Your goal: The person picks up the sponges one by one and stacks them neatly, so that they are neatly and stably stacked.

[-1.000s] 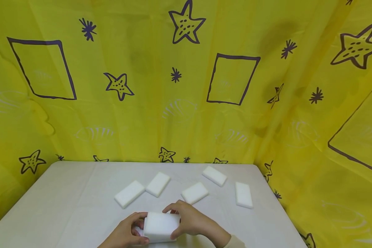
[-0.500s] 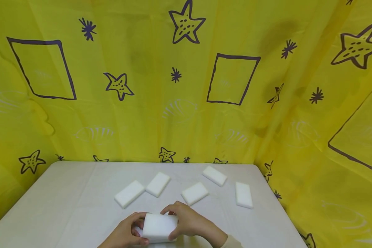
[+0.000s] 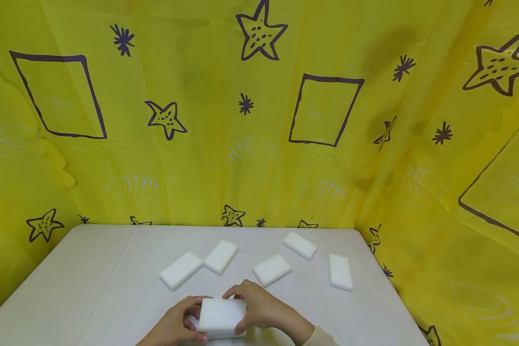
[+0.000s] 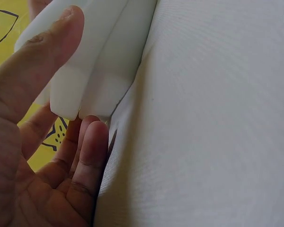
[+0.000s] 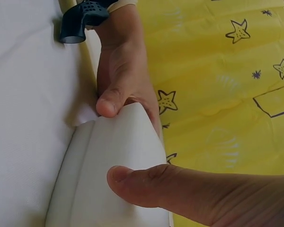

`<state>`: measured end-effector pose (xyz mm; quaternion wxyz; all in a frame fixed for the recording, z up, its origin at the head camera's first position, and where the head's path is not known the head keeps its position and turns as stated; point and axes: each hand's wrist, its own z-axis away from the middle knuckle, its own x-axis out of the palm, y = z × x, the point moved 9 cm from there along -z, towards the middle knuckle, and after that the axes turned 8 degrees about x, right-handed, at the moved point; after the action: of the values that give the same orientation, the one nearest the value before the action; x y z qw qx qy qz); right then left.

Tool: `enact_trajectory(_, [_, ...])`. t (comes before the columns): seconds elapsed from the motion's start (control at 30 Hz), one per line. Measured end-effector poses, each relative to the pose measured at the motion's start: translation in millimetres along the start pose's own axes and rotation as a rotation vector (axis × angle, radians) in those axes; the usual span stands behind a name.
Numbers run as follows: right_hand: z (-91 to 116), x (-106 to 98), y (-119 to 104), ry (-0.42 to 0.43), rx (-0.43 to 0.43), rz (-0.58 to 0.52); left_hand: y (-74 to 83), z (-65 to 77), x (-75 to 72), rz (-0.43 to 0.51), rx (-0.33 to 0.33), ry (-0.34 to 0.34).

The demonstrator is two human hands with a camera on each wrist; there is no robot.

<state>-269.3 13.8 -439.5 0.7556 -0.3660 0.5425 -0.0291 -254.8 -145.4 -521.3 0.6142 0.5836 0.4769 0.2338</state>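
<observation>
Both hands hold a small stack of white sponge blocks (image 3: 222, 315) at the table's near edge. My left hand (image 3: 179, 321) grips the stack's left end, its thumb at the front and forefinger along the back. My right hand (image 3: 264, 307) clasps the right end, thumb on the near side and fingers behind, mostly hidden. In the left wrist view the layered blocks (image 4: 102, 61) stand close together on the cloth, the left thumb (image 4: 68, 35) against the outer one. The right wrist view shows the right thumb (image 5: 142, 184) pressed on the top block (image 5: 125, 146).
Several loose white blocks lie flat beyond the hands: two at left (image 3: 180, 270) (image 3: 220, 257), one in the middle (image 3: 271, 270), two at right (image 3: 299, 245) (image 3: 339, 272). A yellow patterned curtain (image 3: 207, 163) encloses the pale cloth-covered table (image 3: 91, 288).
My right hand and the top block have slid slightly left, bringing the block's right end nearer in line with those below. My left hand stays almost still. The loose blocks have not moved.
</observation>
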Motion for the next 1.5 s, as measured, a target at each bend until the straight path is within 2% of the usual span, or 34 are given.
enact_trajectory(0.1, [-0.9,0.4,0.8,0.0,0.0,-0.002,-0.3,0.0,0.4,0.001,-0.013,-0.004])
enact_trajectory(0.83, [-1.0,-0.3,-2.8,0.0,-0.013,0.012,0.7,-1.3,1.6,-0.018,0.008,-0.021])
enact_trajectory(1.23, [-2.6,3.9,1.9,-0.009,0.004,0.002,3.9,1.3,3.0,0.017,0.012,-0.028])
enact_trajectory(1.5, [-3.8,4.8,3.4,-0.02,0.006,0.019,10.4,-0.5,-0.2,-0.001,0.045,-0.001])
